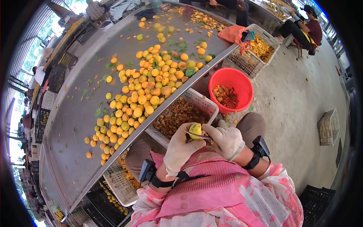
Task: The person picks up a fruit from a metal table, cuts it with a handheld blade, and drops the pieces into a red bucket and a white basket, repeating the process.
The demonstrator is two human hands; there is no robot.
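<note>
Two gloved hands are being held together above the lap, near the long edge of the metal table [75, 125]. On the left, the left hand [180, 149] is being curled, its fingers clamped around a small yellow-green fruit [195, 130], which is being propped at the fingertips just right of the palm. A thin knife blade [197, 137] is being laid across the fruit's near side, its long axis running left to right (almost level). Further right, the right hand [227, 142] is being closed on the blade's right end, with its thumb touching the fruit. A white crate [207, 101] of brownish pieces is being passed over, just beyond both hands.
</note>
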